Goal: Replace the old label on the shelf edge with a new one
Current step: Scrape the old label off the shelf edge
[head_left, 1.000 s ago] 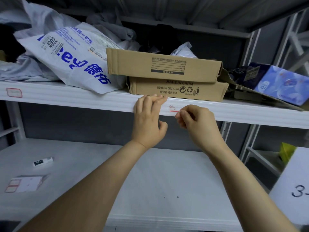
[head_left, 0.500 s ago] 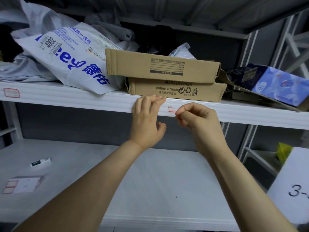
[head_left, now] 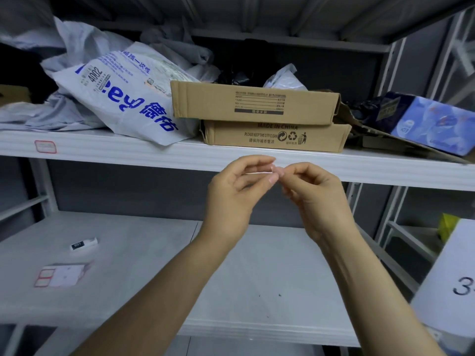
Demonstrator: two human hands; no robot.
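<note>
Your left hand [head_left: 231,199] and right hand [head_left: 316,199] both pinch the small pale peeled label scrap [head_left: 273,171], just in front of the white metal shelf edge [head_left: 154,156], probably to ball it up.

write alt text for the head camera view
Two bare hands, left hand and right hand, meet fingertip to fingertip before a white shelf edge, pinching a small scrap too blurred to identify. Above sit stacked cardboard boxes and a printed plastic bag; a sheet of red-bordered labels lies on the lower shelf.
</note>
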